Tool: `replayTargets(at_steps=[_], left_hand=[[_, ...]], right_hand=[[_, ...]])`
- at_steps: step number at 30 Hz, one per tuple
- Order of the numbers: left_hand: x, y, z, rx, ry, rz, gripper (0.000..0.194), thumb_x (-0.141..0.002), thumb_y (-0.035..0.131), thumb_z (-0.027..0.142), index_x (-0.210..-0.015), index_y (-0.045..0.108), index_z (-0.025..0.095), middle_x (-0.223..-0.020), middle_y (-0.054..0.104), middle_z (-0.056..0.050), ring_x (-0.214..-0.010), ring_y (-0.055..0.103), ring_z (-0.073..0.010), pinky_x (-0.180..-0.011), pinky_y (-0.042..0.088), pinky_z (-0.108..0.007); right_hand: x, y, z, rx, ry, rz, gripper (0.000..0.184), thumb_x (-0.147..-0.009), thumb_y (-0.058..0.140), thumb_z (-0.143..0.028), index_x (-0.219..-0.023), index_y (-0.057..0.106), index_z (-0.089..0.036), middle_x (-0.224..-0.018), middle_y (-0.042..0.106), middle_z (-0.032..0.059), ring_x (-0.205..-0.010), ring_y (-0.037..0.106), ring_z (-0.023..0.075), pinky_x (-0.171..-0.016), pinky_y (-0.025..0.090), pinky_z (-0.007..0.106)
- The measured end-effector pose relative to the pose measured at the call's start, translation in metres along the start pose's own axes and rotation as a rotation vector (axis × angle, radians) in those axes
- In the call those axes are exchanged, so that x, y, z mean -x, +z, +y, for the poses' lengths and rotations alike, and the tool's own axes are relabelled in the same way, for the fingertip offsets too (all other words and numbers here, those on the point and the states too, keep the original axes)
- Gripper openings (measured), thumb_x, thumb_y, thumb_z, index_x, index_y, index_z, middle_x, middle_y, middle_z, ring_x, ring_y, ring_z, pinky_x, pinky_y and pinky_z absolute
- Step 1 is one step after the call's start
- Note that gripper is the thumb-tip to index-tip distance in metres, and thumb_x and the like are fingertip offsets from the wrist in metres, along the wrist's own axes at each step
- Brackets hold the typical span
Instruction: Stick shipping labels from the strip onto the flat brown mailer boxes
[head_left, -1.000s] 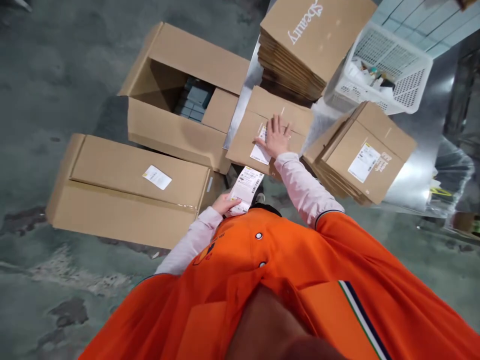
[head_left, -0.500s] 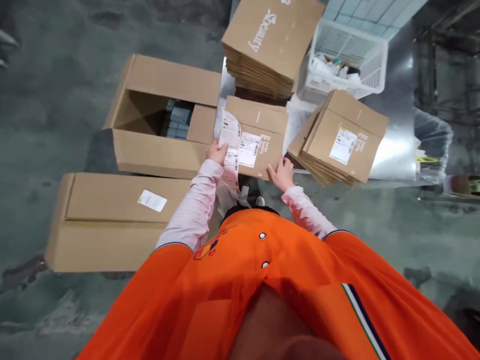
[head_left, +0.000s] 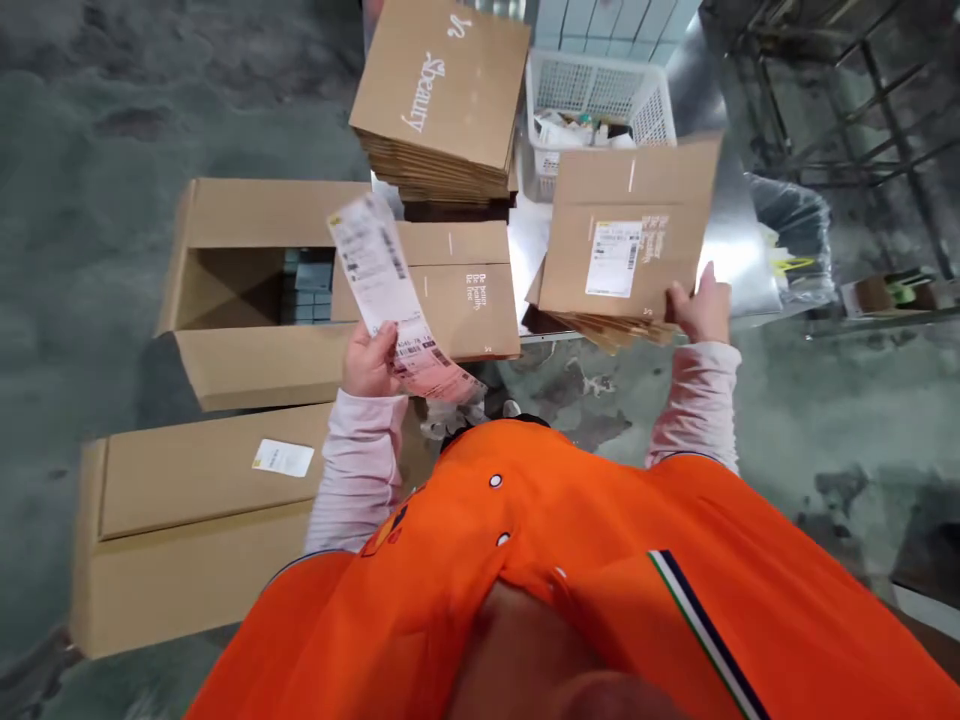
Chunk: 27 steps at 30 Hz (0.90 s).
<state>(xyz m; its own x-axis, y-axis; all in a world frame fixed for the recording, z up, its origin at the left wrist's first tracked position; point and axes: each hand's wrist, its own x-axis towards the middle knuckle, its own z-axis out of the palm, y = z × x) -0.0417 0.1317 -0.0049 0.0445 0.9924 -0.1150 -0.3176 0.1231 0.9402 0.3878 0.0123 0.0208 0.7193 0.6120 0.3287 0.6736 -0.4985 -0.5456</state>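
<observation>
My left hand (head_left: 370, 360) pinches a long strip of printed shipping labels (head_left: 386, 290). The strip curls above a flat folded cardboard box (head_left: 469, 310) that shows white print and no label on its visible face. My right hand (head_left: 703, 305) grips the lower right corner of another flat folded cardboard box (head_left: 626, 240), which carries a white shipping label. This labelled box lies over a loose stack of flat boxes (head_left: 592, 330) on the right; whether it rests fully on them I cannot tell.
Behind are a tall stack of flat boxes (head_left: 442, 90) and a white plastic basket (head_left: 600, 75) with small items, on a metal table (head_left: 739, 230). To the left stand an open carton (head_left: 259, 365) and a closed carton (head_left: 195, 570). A clear plastic bag (head_left: 795, 220) hangs at the right.
My right hand has moved right with a labelled flat box, onto the right stack. An unlabelled box now shows in the middle. My left hand has raised the label strip leftward.
</observation>
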Motion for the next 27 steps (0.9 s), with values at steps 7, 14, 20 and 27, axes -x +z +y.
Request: replayTargets(at_steps=[7,14,20,27], left_hand=[[0.044,0.01,-0.032,-0.213,-0.223,-0.264,0.056,-0.053,0.085,0.057,-0.089,0.073,0.016,-0.092,0.075,-0.009,-0.089,0.07,-0.0268,-0.084,0.057,-0.038],[0.038,-0.01,-0.036,-0.163,-0.152,-0.002,0.055,-0.05,0.086,0.056,-0.081,0.071,0.013,-0.081,0.073,-0.007,-0.073,0.065,-0.0195,-0.072,0.052,-0.031],[0.048,-0.012,-0.053,-0.248,-0.149,0.112,0.043,-0.059,0.083,0.052,-0.062,0.061,0.015,-0.06,0.06,0.0,-0.059,0.053,-0.0121,-0.059,0.043,-0.024],[0.028,-0.01,-0.089,-0.126,-0.269,0.138,0.045,-0.053,0.087,0.048,-0.073,0.066,0.014,-0.066,0.066,-0.001,-0.06,0.058,-0.0133,-0.059,0.046,-0.025]], right_hand=[[0.135,0.09,-0.13,-0.799,-0.153,-0.985,0.074,-0.065,0.078,-0.06,-0.122,0.06,-0.016,-0.116,0.067,0.0115,-0.103,0.065,0.0239,-0.089,0.056,0.038],[0.187,0.124,-0.167,-0.92,-0.111,-1.165,0.06,-0.062,0.08,-0.057,-0.104,0.067,-0.014,-0.104,0.073,0.0103,-0.094,0.069,0.0247,-0.086,0.056,0.039],[0.151,0.125,-0.19,-0.673,-0.356,-1.028,0.024,-0.078,0.071,-0.038,-0.089,0.075,-0.017,-0.087,0.075,0.0064,-0.08,0.069,0.0214,-0.079,0.054,0.035],[0.132,0.174,-0.196,-0.541,-0.378,-0.846,0.013,-0.077,0.074,-0.03,-0.079,0.075,-0.017,-0.09,0.071,0.0066,-0.086,0.066,0.0199,-0.086,0.053,0.035]])
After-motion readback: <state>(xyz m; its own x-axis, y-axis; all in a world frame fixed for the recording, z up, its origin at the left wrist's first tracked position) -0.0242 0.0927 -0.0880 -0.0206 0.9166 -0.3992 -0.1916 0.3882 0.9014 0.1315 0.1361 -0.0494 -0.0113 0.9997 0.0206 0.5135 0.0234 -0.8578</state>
